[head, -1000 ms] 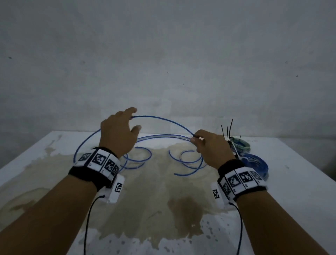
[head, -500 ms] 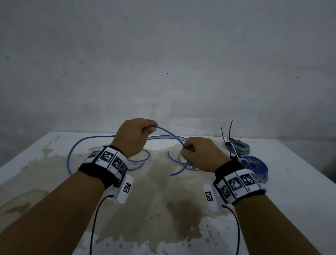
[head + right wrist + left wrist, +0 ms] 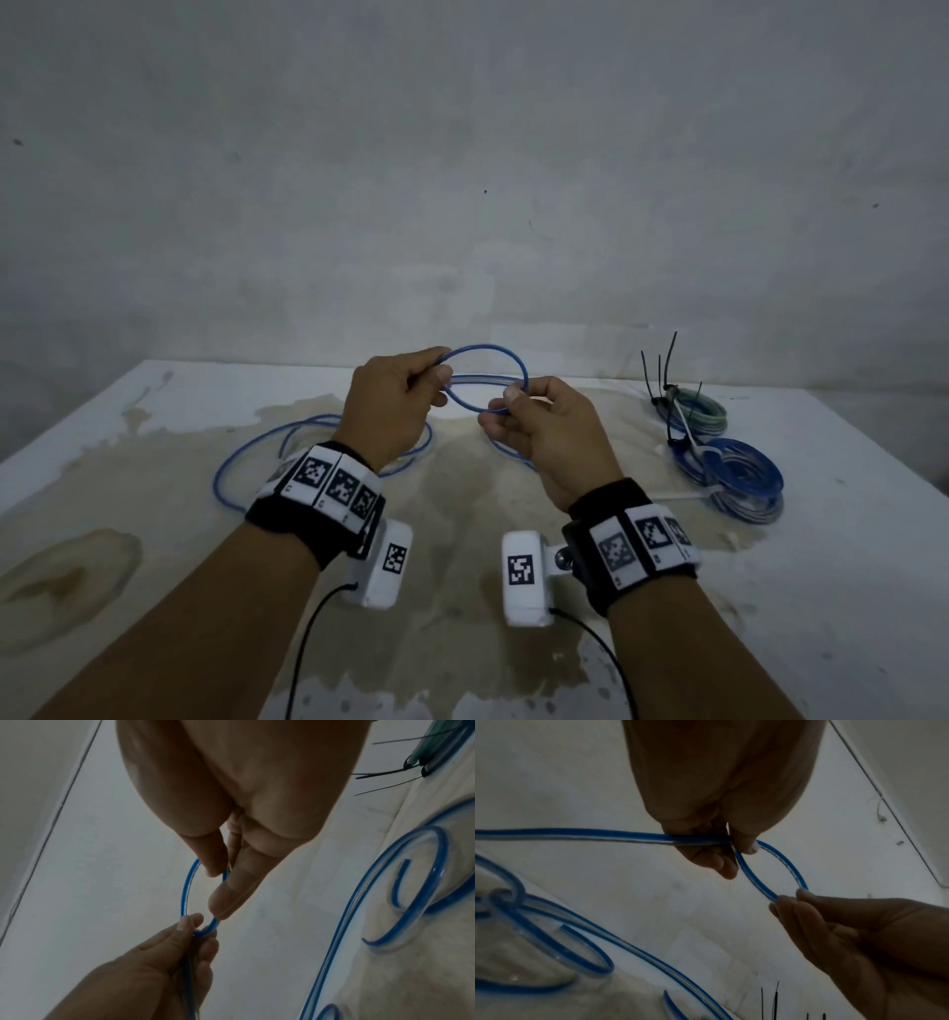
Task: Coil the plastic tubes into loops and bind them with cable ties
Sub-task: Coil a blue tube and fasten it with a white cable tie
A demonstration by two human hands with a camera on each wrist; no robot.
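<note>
Pinching a small loop of blue tube (image 3: 485, 377), the left hand (image 3: 390, 406) grips one side and the right hand (image 3: 547, 429) the other, above the desk (image 3: 847, 591). More tube lies below; tied coils (image 3: 729, 473) sit right.

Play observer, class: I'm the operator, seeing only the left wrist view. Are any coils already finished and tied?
Observer: Yes. The head view shows two bound coils at the table's right side: a blue coil and, behind it, a greenish coil.
Operator: Tied with what?
Observer: Black cable ties stick up from the greenish coil. A white tie juts from the blue coil.
Operator: Is the tabletop clean?
Observer: No. A broad brownish stain spreads beneath where the left hand and right hand hold the blue tube in a loop.
</note>
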